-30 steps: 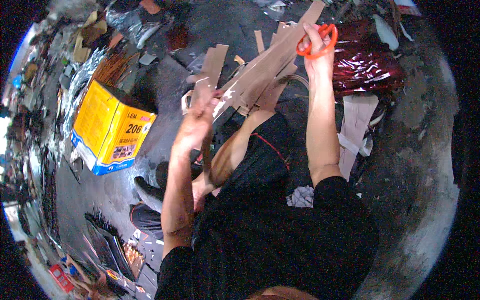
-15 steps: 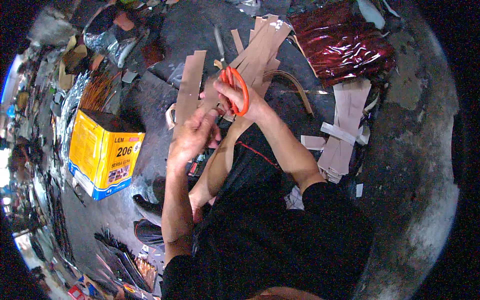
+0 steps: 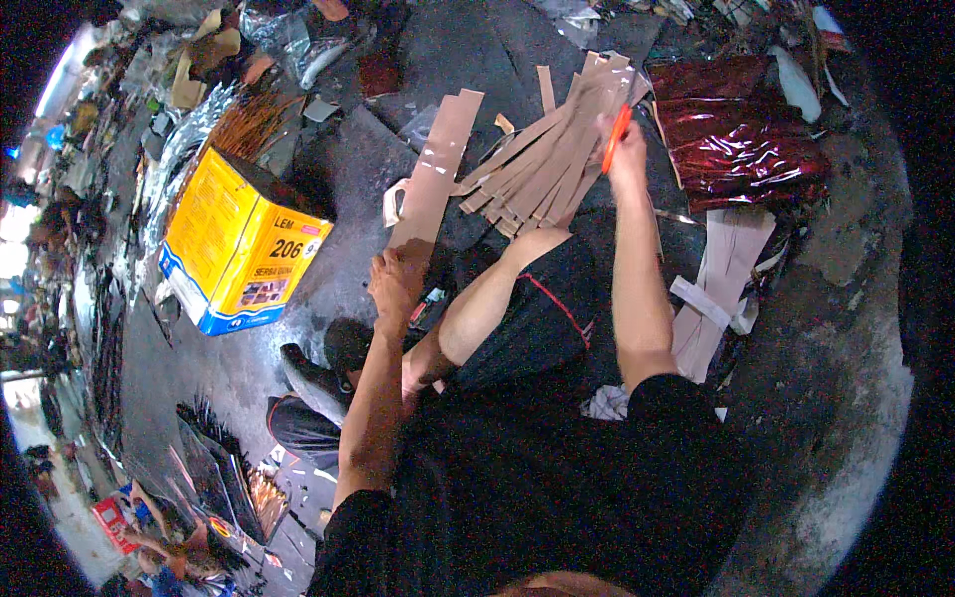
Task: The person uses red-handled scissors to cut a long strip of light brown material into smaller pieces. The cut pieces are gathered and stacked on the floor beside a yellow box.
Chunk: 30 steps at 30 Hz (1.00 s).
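Observation:
My left hand is closed on the near end of a long tan strip, which points away from me and shows a stepped far end. Reaching far out, my right hand grips orange-handled scissors; their blades are hard to make out. The scissors are over or beside the right edge of a fanned pile of narrow tan strips; I cannot tell if they touch it. My bare knee is at the pile's near edge.
A yellow and blue square tin stands at the left. Shiny dark red sheeting lies at the far right. Nearer on that side is a bundle of pale strips with a band across it. Scraps and wrapping litter the far left.
My hands have moved apart. The right hand carried the scissors away and to the right over the pile; the left drew back nearer to me, on the tan strip. The view has shifted too.

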Available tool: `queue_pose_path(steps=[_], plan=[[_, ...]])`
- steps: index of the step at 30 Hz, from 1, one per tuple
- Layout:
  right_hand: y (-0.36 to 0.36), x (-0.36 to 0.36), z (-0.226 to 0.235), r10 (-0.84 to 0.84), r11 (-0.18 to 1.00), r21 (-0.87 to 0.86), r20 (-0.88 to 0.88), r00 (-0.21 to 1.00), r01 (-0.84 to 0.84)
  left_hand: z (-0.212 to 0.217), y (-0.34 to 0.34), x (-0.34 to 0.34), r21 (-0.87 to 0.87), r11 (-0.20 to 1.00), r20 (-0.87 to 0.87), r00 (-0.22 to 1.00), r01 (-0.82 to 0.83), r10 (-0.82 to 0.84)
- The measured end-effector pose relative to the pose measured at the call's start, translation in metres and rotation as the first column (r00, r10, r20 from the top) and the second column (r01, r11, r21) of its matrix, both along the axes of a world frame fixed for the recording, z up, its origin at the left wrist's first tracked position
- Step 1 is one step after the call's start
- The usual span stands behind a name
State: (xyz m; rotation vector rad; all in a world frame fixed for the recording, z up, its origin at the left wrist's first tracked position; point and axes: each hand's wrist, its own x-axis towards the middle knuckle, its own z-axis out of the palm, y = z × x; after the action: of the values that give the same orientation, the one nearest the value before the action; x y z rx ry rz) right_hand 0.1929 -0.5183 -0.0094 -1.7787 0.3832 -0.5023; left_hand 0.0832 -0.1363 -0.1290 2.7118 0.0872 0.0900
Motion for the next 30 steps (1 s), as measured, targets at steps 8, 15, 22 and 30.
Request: queue_pose_path(steps=[8,15,22,30], plan=[[0.141,-0.108,0.045,0.312,0.906,0.323,-0.070,0.947,-0.275,0.036,-0.012,0.005,-0.411,0.897,-0.333,0.943,-0.161,0.016],[0.148,-0.095,0.023,0.187,0.971,0.154,-0.025,0.982,-0.181,0.225,0.022,0.132,-0.998,0.052,-0.037,0.932,-0.020,-0.361],[0.152,-0.103,0.028,0.245,0.942,0.240,-0.018,0.969,-0.233,0.407,0.162,0.191,-0.901,0.146,0.427,0.896,0.409,0.120],[0.174,-0.119,0.045,0.493,0.840,-0.302,0.076,0.867,-0.451,0.281,0.228,0.075,-0.942,0.333,0.058,0.996,0.033,0.065]])
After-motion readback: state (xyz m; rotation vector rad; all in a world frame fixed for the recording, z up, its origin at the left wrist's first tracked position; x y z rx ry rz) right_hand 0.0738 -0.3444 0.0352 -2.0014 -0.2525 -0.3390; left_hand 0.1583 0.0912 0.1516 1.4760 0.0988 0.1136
